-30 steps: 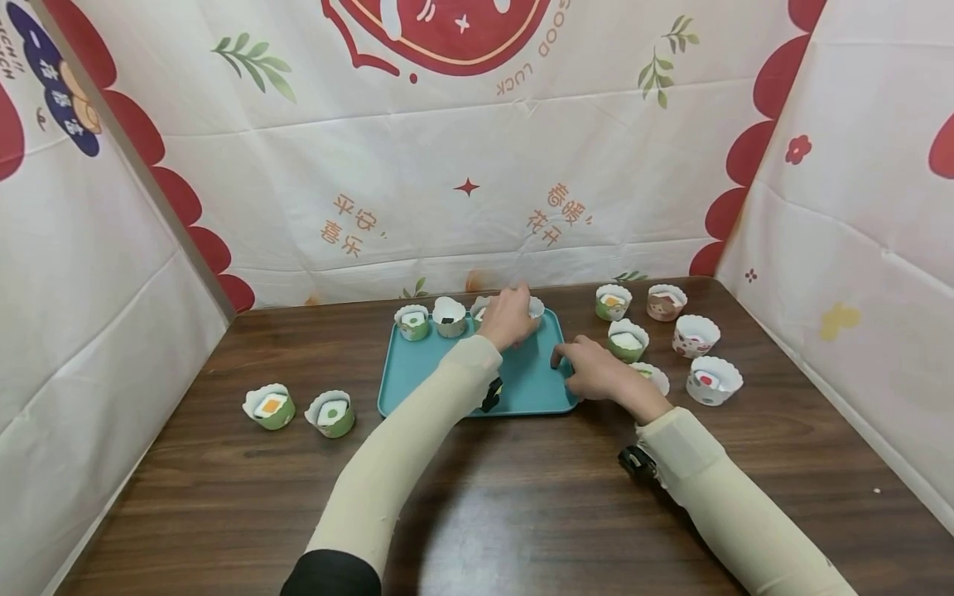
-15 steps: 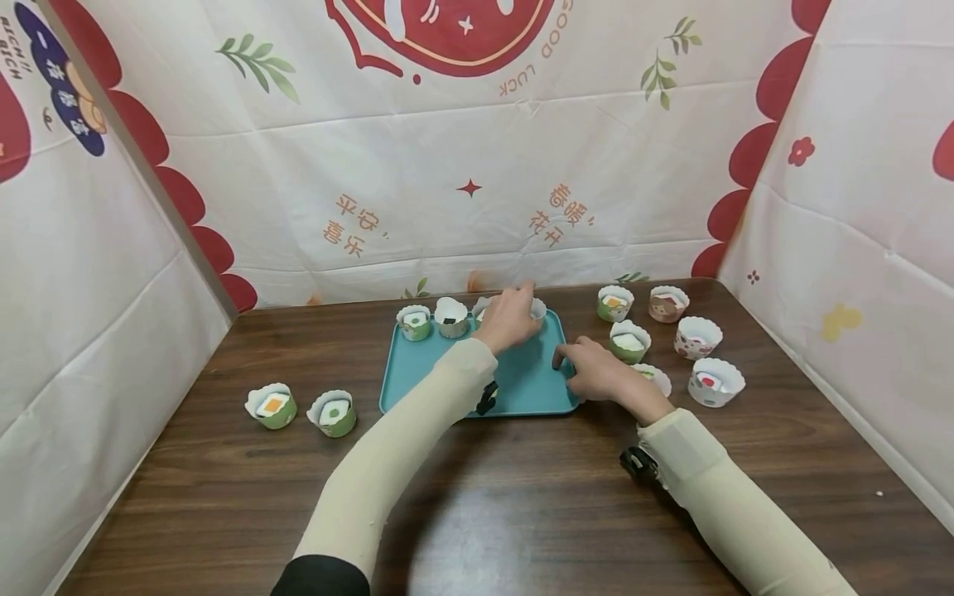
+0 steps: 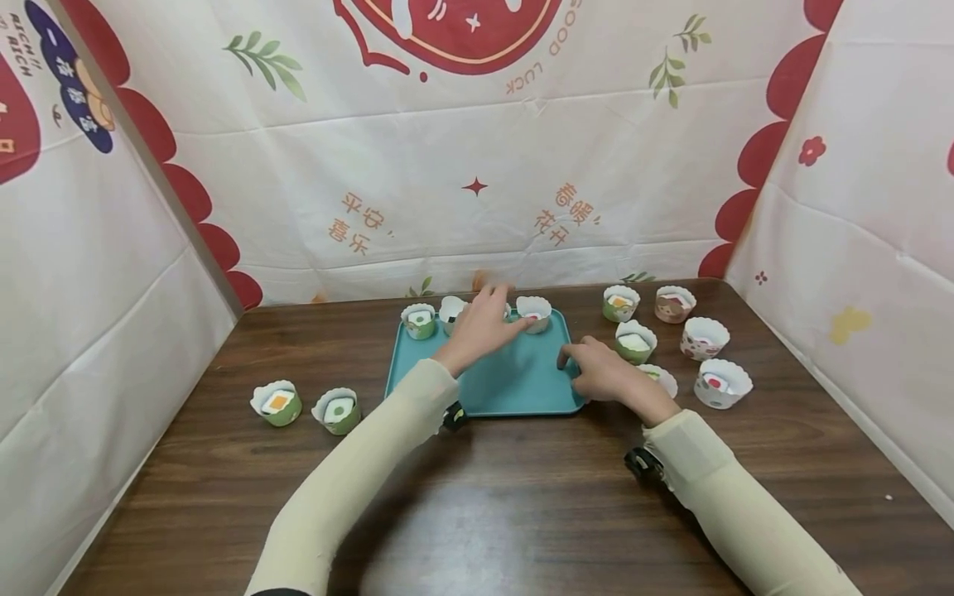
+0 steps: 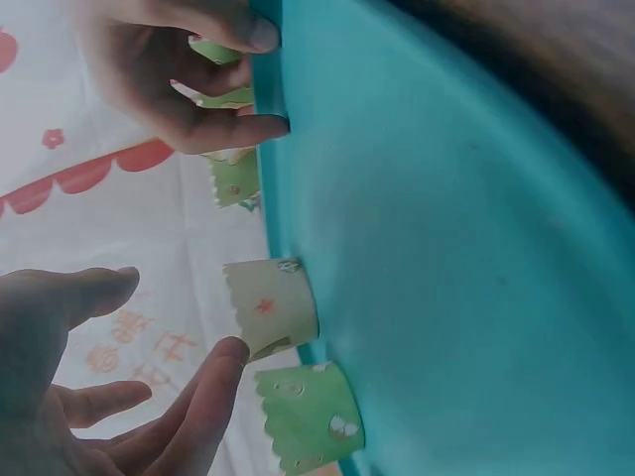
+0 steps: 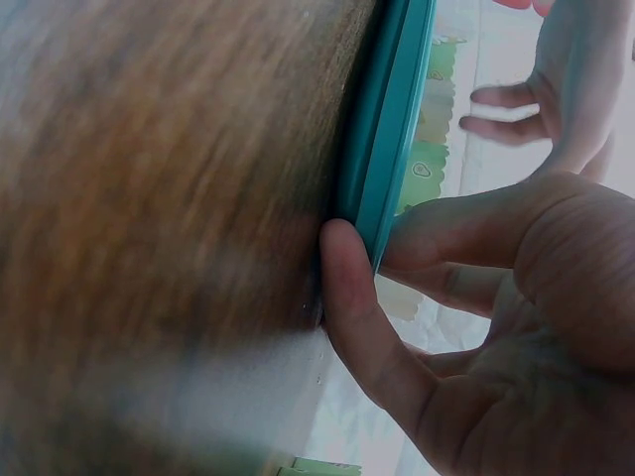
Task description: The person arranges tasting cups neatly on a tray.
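Note:
My left hand (image 3: 480, 327) hovers over the back of the teal tray (image 3: 507, 385), its fingers spread and holding nothing. In the left wrist view its fingertips are near a pale paper baking cup (image 4: 273, 302); beside that stands a green cup (image 4: 310, 416). Along the tray's back edge are a green cup (image 3: 419, 322), a white cup (image 3: 450, 310) partly behind my hand, another mostly hidden, and a white cup with a red-marked piece (image 3: 534, 314). My right hand (image 3: 602, 372) pinches the tray's right rim between thumb and fingers, as the right wrist view shows.
Two green cups with white pieces, one orange-topped (image 3: 277, 403) and one green-marked (image 3: 338, 410), stand left of the tray. Several more cups, among them a brown one (image 3: 674, 305) and a white one (image 3: 723, 384), stand at the right. Printed cloth walls (image 3: 447, 149) enclose the wooden table (image 3: 462, 497).
My left hand has drawn back leftward from the rightmost cup on the tray, uncovering it, and its fingers have spread. The right hand stays at the tray's right rim.

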Demonstrator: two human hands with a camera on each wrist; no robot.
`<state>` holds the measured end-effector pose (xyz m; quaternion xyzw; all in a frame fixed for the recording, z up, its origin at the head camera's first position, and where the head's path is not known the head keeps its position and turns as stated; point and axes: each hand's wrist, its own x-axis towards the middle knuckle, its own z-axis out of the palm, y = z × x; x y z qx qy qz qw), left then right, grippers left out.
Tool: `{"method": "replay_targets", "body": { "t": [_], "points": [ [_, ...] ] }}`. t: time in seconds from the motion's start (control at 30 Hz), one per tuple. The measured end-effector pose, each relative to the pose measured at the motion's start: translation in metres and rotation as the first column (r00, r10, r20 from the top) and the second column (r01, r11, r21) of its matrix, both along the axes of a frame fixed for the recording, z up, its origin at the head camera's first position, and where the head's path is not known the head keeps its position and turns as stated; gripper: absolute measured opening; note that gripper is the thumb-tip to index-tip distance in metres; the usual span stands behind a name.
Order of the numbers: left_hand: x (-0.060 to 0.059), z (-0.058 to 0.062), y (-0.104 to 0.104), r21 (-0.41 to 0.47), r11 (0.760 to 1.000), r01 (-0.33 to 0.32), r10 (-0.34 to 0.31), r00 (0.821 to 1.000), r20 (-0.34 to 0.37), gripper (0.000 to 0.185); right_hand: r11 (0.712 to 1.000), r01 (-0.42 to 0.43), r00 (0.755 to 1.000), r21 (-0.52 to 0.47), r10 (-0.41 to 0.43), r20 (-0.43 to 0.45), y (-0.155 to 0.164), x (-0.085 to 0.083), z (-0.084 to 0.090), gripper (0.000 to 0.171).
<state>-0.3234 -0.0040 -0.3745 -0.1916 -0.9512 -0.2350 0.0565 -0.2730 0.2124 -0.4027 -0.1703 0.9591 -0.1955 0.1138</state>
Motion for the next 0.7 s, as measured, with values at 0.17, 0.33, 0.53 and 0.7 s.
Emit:
{"method": "replay_targets", "body": {
  "t": [0.17, 0.33, 0.53, 0.7],
  "points": [
    [0.012, 0.005, -0.018, 0.037, 0.999, -0.014, 0.014, 1.000, 0.005, 0.067, 1.000, -0.006, 1.000, -0.005, 0.006, -0.013, 0.000, 0.001, -0.001, 0.037],
    [0.027, 0.008, -0.039, 0.091, 0.995, -0.031, 0.032, 0.999, -0.010, 0.064, 1.000, -0.016, 1.000, -0.012, 0.016, -0.015, 0.001, 0.002, 0.000, 0.037],
    [0.042, 0.007, -0.067, 0.152, 0.988, -0.036, 0.039, 0.999, -0.018, 0.061, 1.000, -0.021, 1.000, -0.020, 0.021, -0.019, 0.002, 0.002, 0.001, 0.037],
    [0.050, 0.003, -0.090, 0.163, 0.982, -0.092, 0.100, 0.994, -0.043, 0.060, 1.000, -0.022, 1.000, -0.021, 0.021, -0.016, 0.002, 0.002, 0.001, 0.037]
  ]
}}
